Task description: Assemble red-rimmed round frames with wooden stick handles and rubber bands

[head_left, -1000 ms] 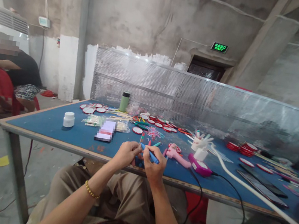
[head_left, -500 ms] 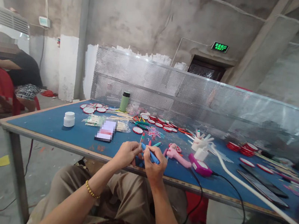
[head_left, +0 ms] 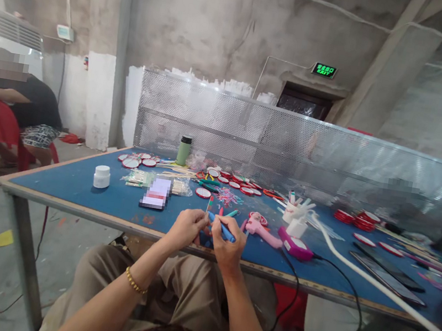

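Over the table's (head_left: 54,184) near edge, the left hand (head_left: 187,227) pinched a small coloured strip (head_left: 210,204); the right hand (head_left: 230,249) gripped a blue pen-like tool (head_left: 228,234), seemingly applying its tip (contact unclear), which called for steadiness next.

Well above and beyond the right hand (head_left: 229,240), slightly to its right, the black rectangular sign with glowing green lettering (head_left: 324,70) reads "EXIT" under "安全出口". Left of the left hand (head_left: 188,227), the flat dark-edged phone's pixelated screen (head_left: 156,193) is unreadable.
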The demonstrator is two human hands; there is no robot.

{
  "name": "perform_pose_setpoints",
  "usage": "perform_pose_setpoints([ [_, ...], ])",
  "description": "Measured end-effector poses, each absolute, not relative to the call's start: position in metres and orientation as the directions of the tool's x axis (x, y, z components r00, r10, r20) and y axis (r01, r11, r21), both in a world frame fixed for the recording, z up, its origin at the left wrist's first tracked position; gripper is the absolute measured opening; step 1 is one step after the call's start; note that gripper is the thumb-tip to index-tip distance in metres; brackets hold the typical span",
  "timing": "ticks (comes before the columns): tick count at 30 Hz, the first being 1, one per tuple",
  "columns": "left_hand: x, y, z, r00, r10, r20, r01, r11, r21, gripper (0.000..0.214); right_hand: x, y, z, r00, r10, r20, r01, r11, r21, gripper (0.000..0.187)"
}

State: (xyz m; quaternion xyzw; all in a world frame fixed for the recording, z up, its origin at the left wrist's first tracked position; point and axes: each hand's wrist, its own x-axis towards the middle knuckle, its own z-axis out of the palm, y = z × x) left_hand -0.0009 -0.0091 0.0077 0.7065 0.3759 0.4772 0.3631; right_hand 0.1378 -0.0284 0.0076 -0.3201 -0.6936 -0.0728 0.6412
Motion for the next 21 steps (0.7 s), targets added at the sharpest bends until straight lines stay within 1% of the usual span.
perform_pose_setpoints([
  [14,-0.0006,-0.0090,0.0075,0.263,0.878,0.400,0.172,-0.450,0.876,0.029,0.1381,-0.0282,0.0066,0.019,0.364,0.931,0.538,0.781,-0.317,0.012],
  [21,0.0002,-0.0088,0.0071,0.261,0.880,0.397,0.166,-0.446,0.880,0.028,0.1386,-0.0282,0.0066,0.027,0.349,0.937,0.546,0.780,-0.307,0.013],
])
